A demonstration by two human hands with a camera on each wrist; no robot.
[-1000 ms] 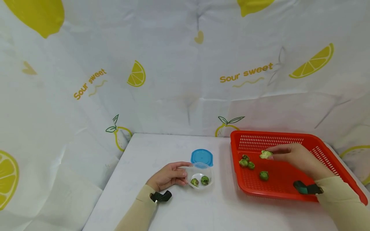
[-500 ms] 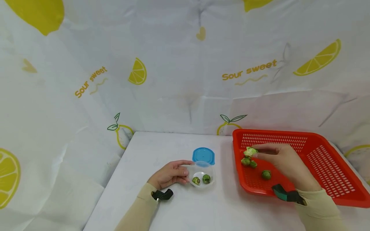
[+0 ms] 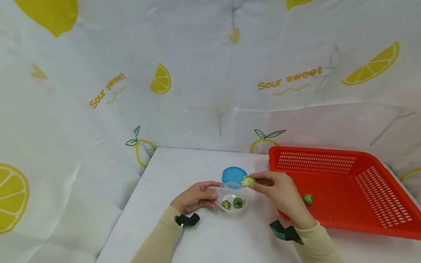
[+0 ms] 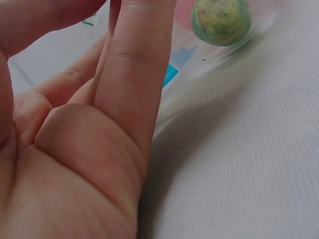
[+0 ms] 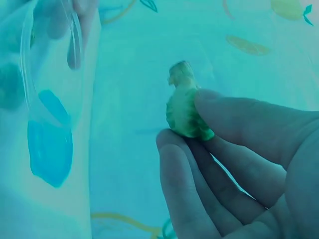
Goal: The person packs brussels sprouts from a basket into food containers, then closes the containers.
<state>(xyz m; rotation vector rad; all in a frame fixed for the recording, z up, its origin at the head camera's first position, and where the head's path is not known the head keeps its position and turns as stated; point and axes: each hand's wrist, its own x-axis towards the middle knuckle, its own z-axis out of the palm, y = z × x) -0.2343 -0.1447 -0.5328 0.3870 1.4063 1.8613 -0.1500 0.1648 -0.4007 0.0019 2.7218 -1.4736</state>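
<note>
My left hand (image 3: 197,197) grips the left side of a small clear plastic bowl (image 3: 244,199), thumb and fingers at its rim. Two Brussels sprouts lie in the bowl, a smaller one (image 3: 226,204) and a greener one (image 3: 238,202). The left wrist view shows one sprout (image 4: 221,22) through the clear wall. Between thumb and fingertips my right hand (image 3: 279,190) pinches a pale green Brussels sprout (image 3: 248,181), just above the bowl's far right rim. The right wrist view shows this sprout (image 5: 184,112) close up.
A blue lid (image 3: 235,174) lies flat behind the bowl. At the right stands a red perforated basket (image 3: 348,186) with a sprout (image 3: 307,199) visible in it; my right hand covers its left part. A lemon-print cloth (image 3: 210,91) hangs behind the white table (image 3: 184,160).
My right hand has moved left out of the basket, carrying the pinched sprout over to the bowl. My left hand has kept its hold on the bowl.
</note>
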